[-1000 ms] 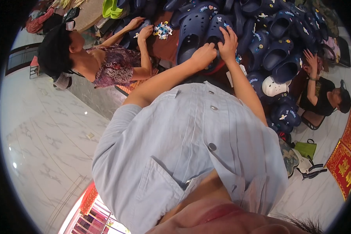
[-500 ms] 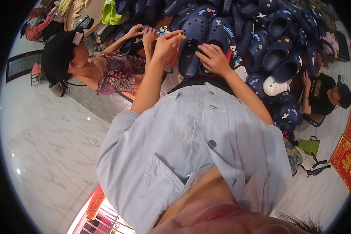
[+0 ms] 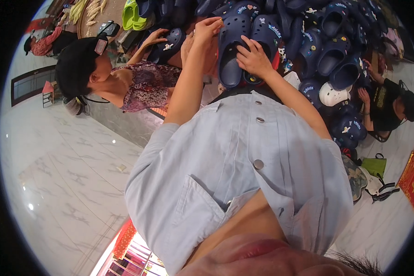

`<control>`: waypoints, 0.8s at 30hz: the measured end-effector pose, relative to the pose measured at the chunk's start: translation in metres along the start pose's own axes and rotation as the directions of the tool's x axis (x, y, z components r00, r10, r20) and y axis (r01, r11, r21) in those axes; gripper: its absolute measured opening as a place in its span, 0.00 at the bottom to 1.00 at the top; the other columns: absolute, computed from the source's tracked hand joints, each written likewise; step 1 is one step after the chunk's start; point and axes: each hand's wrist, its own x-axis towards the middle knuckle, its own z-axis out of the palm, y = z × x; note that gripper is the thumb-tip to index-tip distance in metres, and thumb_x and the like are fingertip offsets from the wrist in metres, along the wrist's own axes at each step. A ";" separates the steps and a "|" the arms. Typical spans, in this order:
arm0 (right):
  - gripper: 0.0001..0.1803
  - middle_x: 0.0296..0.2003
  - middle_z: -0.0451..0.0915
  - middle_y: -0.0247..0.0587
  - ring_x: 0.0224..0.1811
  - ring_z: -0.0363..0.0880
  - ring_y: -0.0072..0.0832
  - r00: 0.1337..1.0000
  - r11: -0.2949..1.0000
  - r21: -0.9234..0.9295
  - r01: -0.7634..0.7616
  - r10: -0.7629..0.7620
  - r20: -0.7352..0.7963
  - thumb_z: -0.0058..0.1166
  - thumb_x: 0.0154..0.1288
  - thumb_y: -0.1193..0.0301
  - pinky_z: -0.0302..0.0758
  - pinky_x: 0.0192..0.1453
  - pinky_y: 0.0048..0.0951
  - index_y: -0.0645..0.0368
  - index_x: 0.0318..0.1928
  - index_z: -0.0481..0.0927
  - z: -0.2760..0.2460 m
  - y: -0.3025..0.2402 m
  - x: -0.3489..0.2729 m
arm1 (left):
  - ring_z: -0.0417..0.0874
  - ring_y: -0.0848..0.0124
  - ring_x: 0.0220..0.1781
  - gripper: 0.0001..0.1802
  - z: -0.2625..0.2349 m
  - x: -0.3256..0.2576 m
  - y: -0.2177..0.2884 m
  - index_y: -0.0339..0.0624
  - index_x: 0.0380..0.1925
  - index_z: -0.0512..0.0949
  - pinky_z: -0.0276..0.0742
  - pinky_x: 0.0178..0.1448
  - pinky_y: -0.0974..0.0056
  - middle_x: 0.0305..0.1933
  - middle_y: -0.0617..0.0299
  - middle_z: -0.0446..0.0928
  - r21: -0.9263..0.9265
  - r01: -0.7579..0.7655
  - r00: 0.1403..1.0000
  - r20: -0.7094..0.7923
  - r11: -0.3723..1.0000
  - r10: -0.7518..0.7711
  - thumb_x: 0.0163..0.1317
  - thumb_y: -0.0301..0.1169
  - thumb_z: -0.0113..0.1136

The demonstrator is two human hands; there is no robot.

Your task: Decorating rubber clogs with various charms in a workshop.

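A pair of navy clogs lies in front of me, with holes over the toes. My right hand (image 3: 255, 60) grips the inner side of the left clog (image 3: 230, 69), its fingers reaching over the edge of the foot opening. Beside it is the right clog (image 3: 267, 32), which carries small charms and is partly covered by that hand. My left hand (image 3: 203, 33) is raised at the left clog's toe, thumb and fingertips pinched together. Whatever is in the pinch is too small to make out. A red edge shows beneath the pair.
Many navy clogs (image 3: 333, 55) are heaped ahead and to the right, with a white clog (image 3: 333, 94) among them. Lime-green clogs (image 3: 132, 16) lie at the far left. A co-worker (image 3: 142, 85) at my left handles a navy clog (image 3: 172, 43); another person (image 3: 391, 106) sits at the right.
My left hand has moved from beside the clog up to its toe; the small yellow piece in its fingertips no longer shows clearly. My right hand stays on the clog.
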 end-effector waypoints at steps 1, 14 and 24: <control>0.09 0.48 0.76 0.30 0.69 0.59 0.38 1.000 1.000 0.002 0.001 -0.001 -0.002 0.57 0.55 0.61 0.54 0.70 0.41 0.51 0.32 0.80 0.000 -0.001 0.001 | 0.80 0.76 0.34 0.17 -0.002 0.011 -0.010 0.31 0.45 0.80 0.73 0.36 0.74 0.37 0.56 0.83 -0.029 -0.029 1.000 0.010 0.999 0.029 0.60 0.32 0.65; 0.08 0.47 0.75 0.30 0.68 0.61 0.37 0.998 1.000 -0.001 -0.022 0.022 -0.061 0.58 0.53 0.62 0.54 0.70 0.39 0.50 0.29 0.80 0.002 0.000 -0.002 | 0.84 0.74 0.36 0.14 0.035 0.044 -0.010 0.39 0.38 0.85 0.77 0.43 0.69 0.35 0.56 0.85 0.603 -0.228 0.967 0.046 0.764 0.252 0.54 0.35 0.69; 0.07 0.47 0.76 0.30 0.68 0.60 0.37 0.996 1.000 0.010 -0.013 0.014 -0.093 0.59 0.52 0.62 0.52 0.71 0.39 0.49 0.29 0.80 0.003 -0.002 -0.002 | 0.85 0.70 0.38 0.15 0.034 0.057 -0.014 0.38 0.33 0.86 0.77 0.46 0.66 0.35 0.56 0.85 0.668 -0.188 0.977 0.051 0.720 0.207 0.48 0.35 0.73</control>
